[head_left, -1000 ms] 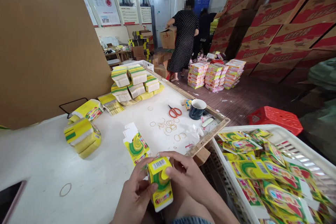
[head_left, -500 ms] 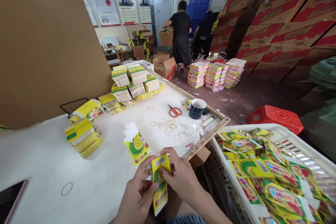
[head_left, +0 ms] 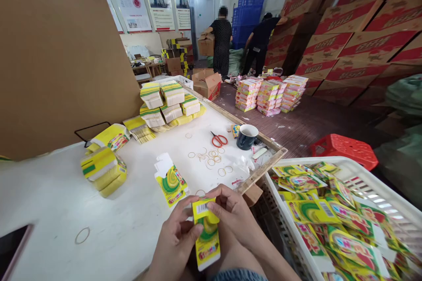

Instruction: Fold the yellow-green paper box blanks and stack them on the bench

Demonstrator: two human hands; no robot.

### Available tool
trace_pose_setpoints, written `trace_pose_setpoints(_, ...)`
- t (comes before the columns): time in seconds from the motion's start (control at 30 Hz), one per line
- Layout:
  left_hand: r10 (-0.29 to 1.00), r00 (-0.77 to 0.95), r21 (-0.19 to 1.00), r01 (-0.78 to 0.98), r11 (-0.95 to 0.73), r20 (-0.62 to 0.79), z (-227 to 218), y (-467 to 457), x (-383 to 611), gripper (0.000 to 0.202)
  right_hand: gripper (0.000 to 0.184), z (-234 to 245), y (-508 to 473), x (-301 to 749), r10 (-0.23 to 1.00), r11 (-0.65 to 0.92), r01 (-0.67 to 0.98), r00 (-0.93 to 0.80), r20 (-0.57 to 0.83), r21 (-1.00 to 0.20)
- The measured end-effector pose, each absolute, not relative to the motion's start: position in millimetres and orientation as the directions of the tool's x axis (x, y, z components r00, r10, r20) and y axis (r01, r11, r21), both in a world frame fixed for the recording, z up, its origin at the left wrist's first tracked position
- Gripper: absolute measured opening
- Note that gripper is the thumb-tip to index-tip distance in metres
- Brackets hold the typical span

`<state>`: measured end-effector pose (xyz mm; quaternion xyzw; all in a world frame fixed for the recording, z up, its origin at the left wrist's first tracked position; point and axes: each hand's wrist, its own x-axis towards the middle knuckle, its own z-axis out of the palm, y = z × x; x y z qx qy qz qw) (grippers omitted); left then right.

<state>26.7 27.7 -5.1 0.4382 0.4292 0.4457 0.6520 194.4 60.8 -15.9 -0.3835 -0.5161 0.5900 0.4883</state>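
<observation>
A small yellow and green printed carton is upright before me, its barcode near the top. My left hand grips it along the left side, thumb on the front face. At the top edge, my right hand pinches the carton between thumb and fingers. On the table just beyond lies one flat unfolded carton with white flaps. Rubber bands are scattered past it. To my right, a white plastic basket holds many cartons of the same print.
Stacks of flat cartons stand at the table's back, with a bundle at left. Red-handled scissors and a dark mug lie near the wooden edge. A red stool stands behind the basket. Two people work farther back.
The carton has turned so its front faces me more, and it has shifted slightly right. My right thumb has moved up to its top edge. In the background, both people have changed posture.
</observation>
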Motion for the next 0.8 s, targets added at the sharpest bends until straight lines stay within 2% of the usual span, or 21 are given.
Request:
trace_pose_setpoints(0.17, 0.944, 0.273, 0.951, -0.192, 0.244, -0.187, 0.2, 34.3, 27.9, 0.044, 0.029, -15.3, 63.0, 201.9, 0.934, -0.046, -0.226, -0.356, 0.038, -0.973)
trace_pose_setpoints(0.4, 0.966, 0.201, 0.958, -0.201, 0.205, -0.165, -8.9, 36.1, 33.4, 0.040, 0.022, -24.0, 61.6, 192.5, 0.985, 0.006, -0.064, -0.172, 0.017, -0.998)
trace_pose_setpoints(0.6, 0.954, 0.230, 0.927, -0.278, 0.252, -0.191, -11.4, 38.1, 29.2, 0.040, 0.019, -23.7, 65.5, 201.5, 0.971, -0.023, -0.186, -0.239, 0.023, -0.982)
trace_pose_setpoints(0.67, 0.961, 0.214, 0.942, -0.249, 0.226, -0.174, -8.5, 38.4, 31.3, 0.033, 0.018, -25.0, 65.7, 201.6, 0.977, -0.027, -0.206, -0.210, 0.018, -0.978)
trace_pose_setpoints(0.8, 0.988, 0.121, 0.989, -0.099, 0.114, -0.102, -2.0, 38.4, 42.9, 0.022, 0.013, -24.1, 62.1, 197.1, 0.993, 0.033, -0.141, -0.112, 0.049, -0.990)
